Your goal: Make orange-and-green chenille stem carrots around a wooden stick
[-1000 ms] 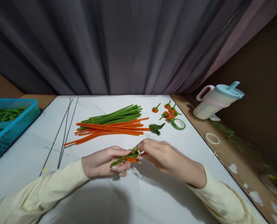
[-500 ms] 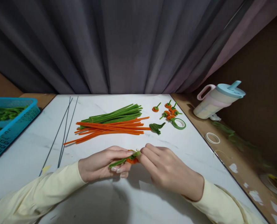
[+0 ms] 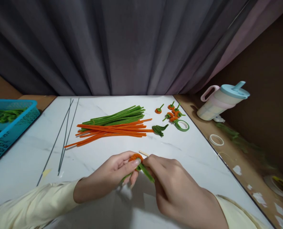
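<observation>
My left hand (image 3: pixel 112 176) pinches a small orange pipe-cleaner coil (image 3: pixel 135 157) with green pipe-cleaner ends hanging below it. My right hand (image 3: pixel 173 184) holds the green pipe-cleaner tail (image 3: pixel 146 172) and a thin pale stick (image 3: pixel 144 153) that pokes out beside the coil. Both hands meet near the front middle of the white marble table (image 3: pixel 196 152). Farther back lie a bundle of green pipe cleaners (image 3: pixel 115 118) and a bundle of orange ones (image 3: pixel 110 131).
Several finished orange-and-green pieces (image 3: pixel 172 115), a green tape ring (image 3: pixel 182 125) and a folded green piece (image 3: pixel 159 129) lie back right. Thin dark wires (image 3: pixel 65 135) lie at left, beside a blue basket (image 3: pixel 9 130). A lidded cup (image 3: pixel 221 101) and white tape ring (image 3: pixel 215 140) sit on the brown surface.
Both hands have drawn nearer to me and turned the piece. The orange coil now faces up, the green tail points down-right, and the pale stick shows.
</observation>
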The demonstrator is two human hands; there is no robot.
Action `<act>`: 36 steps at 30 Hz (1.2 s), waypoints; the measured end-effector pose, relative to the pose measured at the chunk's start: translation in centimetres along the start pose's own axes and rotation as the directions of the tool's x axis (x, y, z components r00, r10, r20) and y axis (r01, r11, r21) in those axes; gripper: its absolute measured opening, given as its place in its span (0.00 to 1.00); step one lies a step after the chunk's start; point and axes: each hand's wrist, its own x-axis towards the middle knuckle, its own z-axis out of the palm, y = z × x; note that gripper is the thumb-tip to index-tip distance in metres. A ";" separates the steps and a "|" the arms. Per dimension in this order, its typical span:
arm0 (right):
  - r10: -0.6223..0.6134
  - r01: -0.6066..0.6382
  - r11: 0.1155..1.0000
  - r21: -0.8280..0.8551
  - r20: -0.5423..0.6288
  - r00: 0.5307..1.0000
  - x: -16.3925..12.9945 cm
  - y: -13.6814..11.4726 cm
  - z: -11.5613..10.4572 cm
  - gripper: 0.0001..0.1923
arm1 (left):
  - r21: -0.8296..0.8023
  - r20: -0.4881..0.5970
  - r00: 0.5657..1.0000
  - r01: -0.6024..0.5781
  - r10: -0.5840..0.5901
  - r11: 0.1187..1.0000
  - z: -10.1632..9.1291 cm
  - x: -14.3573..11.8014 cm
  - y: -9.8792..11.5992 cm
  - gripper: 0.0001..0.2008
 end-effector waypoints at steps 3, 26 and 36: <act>0.213 -0.239 0.914 0.328 0.114 0.970 0.5 0.1 -0.5 0.06 | 0.043 -0.081 0.996 -0.022 0.025 0.999 0.3 -0.2 -0.6 0.14; 0.319 -0.358 0.801 0.479 0.163 0.934 1.9 2.4 1.1 0.10 | 0.681 -0.237 0.899 -0.118 0.369 0.723 -1.6 0.3 -0.1 0.10; 0.275 -0.340 0.816 0.468 0.204 0.940 2.3 2.9 1.7 0.11 | 0.683 -0.193 0.959 -0.023 0.210 0.730 -1.5 0.8 -1.2 0.12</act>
